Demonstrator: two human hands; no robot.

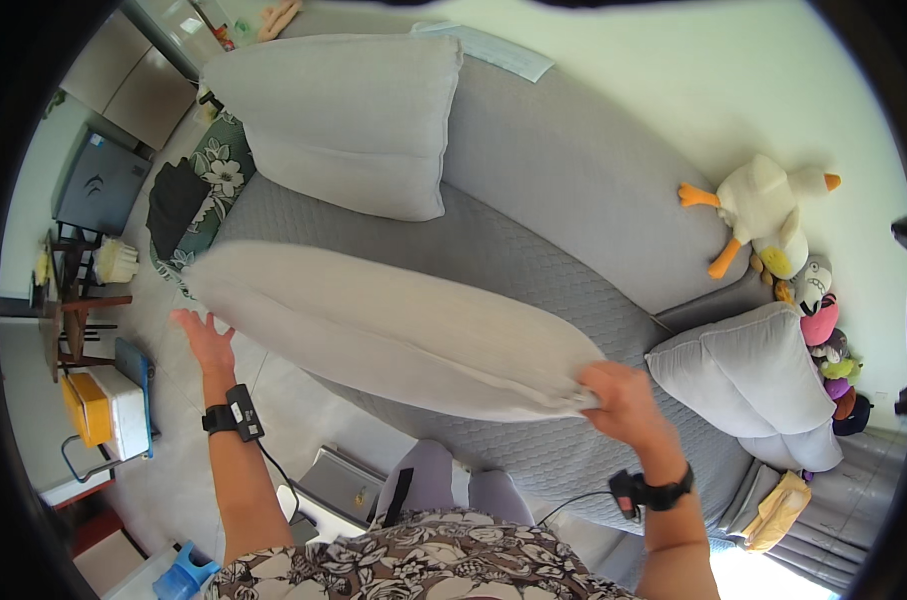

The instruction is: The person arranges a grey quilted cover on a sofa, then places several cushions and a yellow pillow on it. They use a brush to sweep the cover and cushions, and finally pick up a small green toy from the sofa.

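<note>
A long grey cushion (416, 330) hangs slanted above the grey sofa seat (513, 262). At its right end, my right hand (622, 401) grips a corner. My left hand (204, 341) has its fingers spread near the cushion's left end; whether a fingertip touches the fabric cannot be told. Another large grey cushion (348, 127) leans against the sofa backrest (558, 157) at the far left. Toward the right end of the sofa lies a further grey cushion (746, 375).
A white plush goose (761, 202) and several small soft toys (821, 319) line the sofa's right end. A black cloth (176, 206) drapes over a green floral cover (221, 176). On the left are a wooden chair (75, 322) and a trolley (86, 472) bearing boxes.
</note>
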